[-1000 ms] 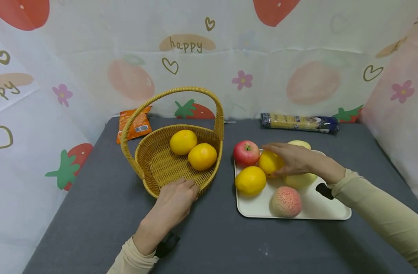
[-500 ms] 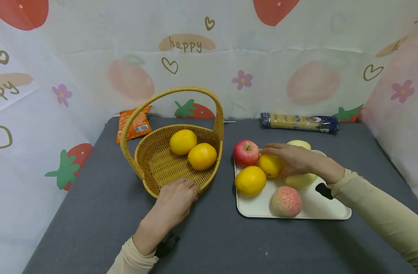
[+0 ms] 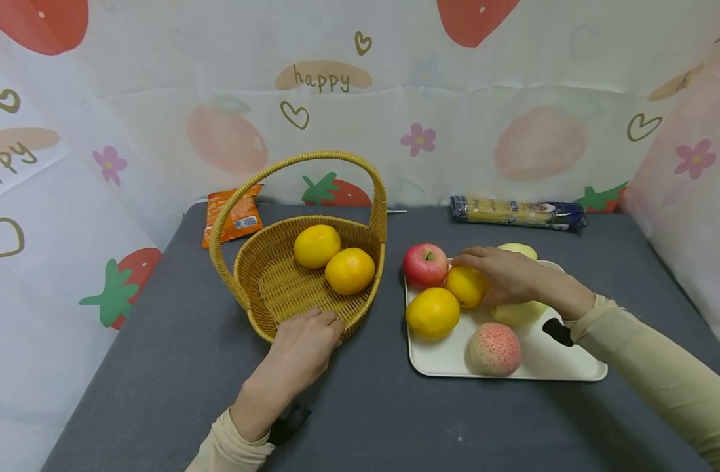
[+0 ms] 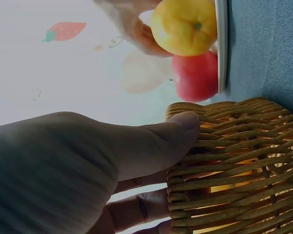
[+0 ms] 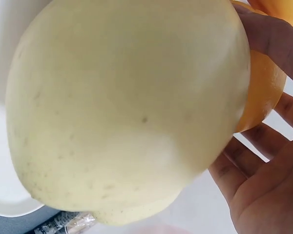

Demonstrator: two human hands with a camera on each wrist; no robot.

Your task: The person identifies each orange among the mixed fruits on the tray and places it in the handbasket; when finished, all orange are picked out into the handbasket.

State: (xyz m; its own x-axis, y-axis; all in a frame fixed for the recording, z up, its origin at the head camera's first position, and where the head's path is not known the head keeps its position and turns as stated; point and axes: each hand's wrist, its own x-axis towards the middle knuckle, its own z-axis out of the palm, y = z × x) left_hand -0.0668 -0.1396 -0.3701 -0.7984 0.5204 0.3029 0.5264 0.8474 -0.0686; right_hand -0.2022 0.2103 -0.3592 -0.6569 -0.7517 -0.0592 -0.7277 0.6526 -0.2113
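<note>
In the head view my left hand grips the near rim of a wicker basket. The left wrist view shows its thumb outside the weave and its fingers inside. Two oranges lie in the basket. My right hand curls round an orange on the white tray, its thumb and fingers on either side of the fruit in the right wrist view. Touching or close to that orange are a red apple and another orange. A pale pear sits below my right palm.
A peach lies at the tray's front, and a second pale fruit shows behind my right hand. An orange packet and a long noodle pack lie along the back of the grey table.
My right hand's fingers and thumb have drawn in closer round the orange; the thumb is now hidden in the head view. The left hand and the basket stay put.
</note>
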